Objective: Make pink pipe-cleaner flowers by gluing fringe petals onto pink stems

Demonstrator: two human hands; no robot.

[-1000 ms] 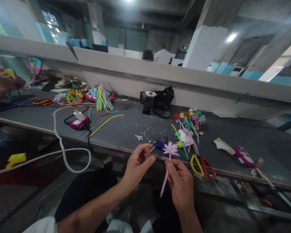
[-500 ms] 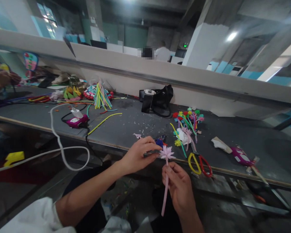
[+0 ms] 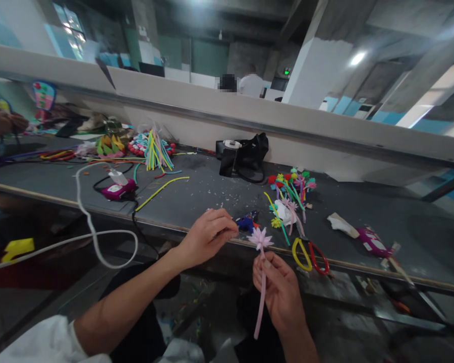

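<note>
My right hand (image 3: 280,292) grips a pink pipe-cleaner flower (image 3: 260,239) by its stem, just under the petals. The flower head faces up and the long stem hangs below the fingers. My left hand (image 3: 208,236) is at the table's front edge, left of the flower and apart from it. Its fingers are drawn together, and whatever may be between them is hidden. Just beyond, a blue tool (image 3: 245,223), perhaps a glue gun, lies on the table, partly covered. Scissors (image 3: 302,254) with one yellow and one red handle loop jut over the edge on the right.
Finished pipe-cleaner flowers (image 3: 293,184) lie in a heap behind the scissors. A black bag (image 3: 255,151) is against the partition. Yellow and other stems (image 3: 157,154) stand bundled at left, near a purple power strip (image 3: 119,189). Another person's hand (image 3: 0,123) works at far left.
My left hand reached to the petals, then drew back left with its fingers closing. My right hand, still holding the flower, has lowered slightly and the stem now hangs more upright.
</note>
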